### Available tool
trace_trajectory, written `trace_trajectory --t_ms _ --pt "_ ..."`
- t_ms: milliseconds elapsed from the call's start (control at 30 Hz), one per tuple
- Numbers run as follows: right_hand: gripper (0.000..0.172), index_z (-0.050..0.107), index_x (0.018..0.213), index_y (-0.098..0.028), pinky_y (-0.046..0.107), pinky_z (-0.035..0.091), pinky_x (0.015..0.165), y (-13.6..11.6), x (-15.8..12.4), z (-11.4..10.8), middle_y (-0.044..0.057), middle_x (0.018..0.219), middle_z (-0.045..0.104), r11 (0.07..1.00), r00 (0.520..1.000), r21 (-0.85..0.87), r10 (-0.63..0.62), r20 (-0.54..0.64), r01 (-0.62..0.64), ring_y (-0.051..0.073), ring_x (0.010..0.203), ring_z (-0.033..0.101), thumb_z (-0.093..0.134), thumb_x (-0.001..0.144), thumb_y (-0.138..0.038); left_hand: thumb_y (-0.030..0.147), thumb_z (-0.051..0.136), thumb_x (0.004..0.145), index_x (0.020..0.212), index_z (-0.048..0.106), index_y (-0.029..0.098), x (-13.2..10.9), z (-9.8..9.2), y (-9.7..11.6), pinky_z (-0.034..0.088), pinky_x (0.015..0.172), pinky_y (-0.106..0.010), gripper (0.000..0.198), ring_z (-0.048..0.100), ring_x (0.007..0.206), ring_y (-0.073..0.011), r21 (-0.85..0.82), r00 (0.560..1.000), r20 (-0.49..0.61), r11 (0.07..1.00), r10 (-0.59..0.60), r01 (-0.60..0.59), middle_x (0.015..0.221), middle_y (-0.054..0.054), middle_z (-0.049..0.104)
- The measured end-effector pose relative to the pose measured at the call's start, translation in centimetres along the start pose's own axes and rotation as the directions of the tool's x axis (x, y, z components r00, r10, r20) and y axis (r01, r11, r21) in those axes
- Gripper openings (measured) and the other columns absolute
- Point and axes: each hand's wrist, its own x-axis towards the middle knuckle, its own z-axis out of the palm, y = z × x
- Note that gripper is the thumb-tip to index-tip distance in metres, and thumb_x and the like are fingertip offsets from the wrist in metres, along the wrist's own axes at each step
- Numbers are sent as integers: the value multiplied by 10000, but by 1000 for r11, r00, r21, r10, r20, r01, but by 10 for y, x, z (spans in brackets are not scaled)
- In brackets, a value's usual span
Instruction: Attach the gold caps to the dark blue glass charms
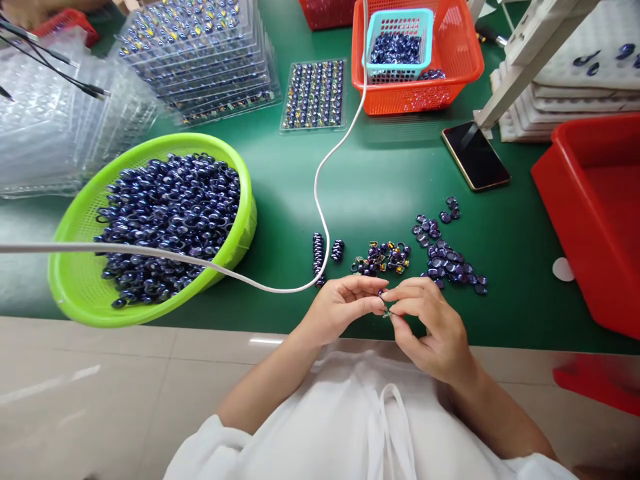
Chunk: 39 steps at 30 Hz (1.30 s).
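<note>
Work in hand: your fingers were on one small dark piece [381,293], apparently being fitted or adjusted; a greenish bit [386,313] showed just below, joined or separate I could not tell.
Left hand [345,303]: thumb and fingertips pinched the dark piece at the bench [280,193] edge.
Right hand [435,323]: fingertips pinched in from the other side, the rest of the hand curled.
Next move: as I judged it, called for a steady left pinch and fine pressure from your right fingertips.
Loose parts: a mixed heap [384,257] lay just beyond your hands, dark discs [445,263] to its right, two neat rows [318,253] to its left.
White cable [280,291]: crossed in front of the green basket [245,193] and past the rows; it could have snagged a leftward reach.
Farther off: a filled clear tray [315,93], a red basket [410,100] and a phone [477,157], all well apart from your fingers.
Crowding: the heap sat so near your fingertips that a slip could have scattered it.
</note>
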Motion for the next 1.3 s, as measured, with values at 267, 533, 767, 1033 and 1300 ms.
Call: trace_trajectory --t_ms 267,533,767,1033,1300 --pt "114 579 909 -252 364 492 807 -4 1 -2 21 907 662 938 948 161 315 -35 -306 190 877 621 560 931 -141 300 864 727 969 811 180 -5 4 -6 611 807 -312 274 737 818 -187 158 985 -66 977 157 -145 902 -71 797" --pt "90 595 861 -249 285 476 696 -8 2 8 5 840 616 856 887 271 462 -22 -440 160 776 581 574 948 -251 223 800 811 969 809 222 -7 11 -15 593 762 -294 158 723 796 -176 404 869 -22 800 494 -444 889 -59 795" --pt "66 621 872 -246 265 471 674 -5 0 8 -9 820 635 819 850 271 527 -7 -506 145 740 581 608 933 -267 166 759 846 1031 789 214 -7 8 -13 583 733 -278 194 717 786 -164 471 810 84 693 580 -546 886 -65 789" --pt "115 589 816 -231 283 490 693 -1 3 1 1 805 622 789 833 276 541 111 -549 160 760 605 598 928 -255 210 744 863 1020 786 200 -6 5 -8 572 726 -284 163 712 775 -170 548 832 109 666 544 -507 862 -73 778" --pt "128 579 824 -225 270 507 646 7 2 4 -1 771 633 735 792 303 592 148 -606 154 717 619 629 920 -295 230 764 844 992 803 211 -4 4 -11 585 732 -289 155 724 749 -176 586 859 57 679 509 -441 830 -63 786"
